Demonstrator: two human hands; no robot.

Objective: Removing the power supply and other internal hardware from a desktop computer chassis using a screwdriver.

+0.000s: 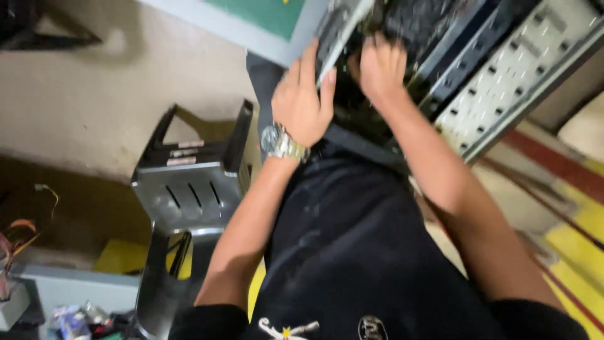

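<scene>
My left hand [303, 101], with a silver wristwatch [280, 144] on the wrist, grips the metal edge of a dark computer case [434, 31] at the top of the head view. My right hand [381, 68] is beside it, fingers curled into the case's dark interior; what they hold, if anything, is hidden. The case rests against my lap, over my black clothing [358, 239]. The picture is motion-blurred.
A perforated white metal side panel [522, 69] lies to the right of the case. A grey metal box with slots [189, 182] stands on the floor at left. Loose coloured wires [19, 239] are at the far left. A green mat [264, 12] lies at the top.
</scene>
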